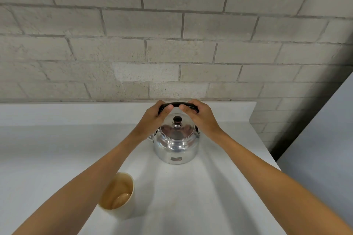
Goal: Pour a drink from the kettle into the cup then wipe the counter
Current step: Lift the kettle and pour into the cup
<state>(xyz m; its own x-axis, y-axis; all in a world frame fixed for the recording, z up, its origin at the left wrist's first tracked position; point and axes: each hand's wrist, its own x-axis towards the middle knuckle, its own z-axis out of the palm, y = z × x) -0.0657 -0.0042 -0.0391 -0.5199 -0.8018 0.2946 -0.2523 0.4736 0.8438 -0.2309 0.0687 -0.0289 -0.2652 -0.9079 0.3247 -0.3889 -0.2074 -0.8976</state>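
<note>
A shiny metal kettle [175,145] stands upright on the white counter [219,187], its lid on, with a dark knob on top. Its black arched handle [176,104] is raised over the lid. My left hand [155,118] grips the left end of that handle and my right hand [200,118] grips the right end, thumbs nearly touching in the middle. The spout points left, mostly hidden behind my left wrist. A cream cup [119,195] stands nearer to me on the left, partly covered by my left forearm, with brownish staining inside.
A grey block wall [172,44] rises just behind the counter's low white backsplash [76,112]. The counter ends at the right edge [271,156], beyond which is a dark gap and a pale panel [324,149].
</note>
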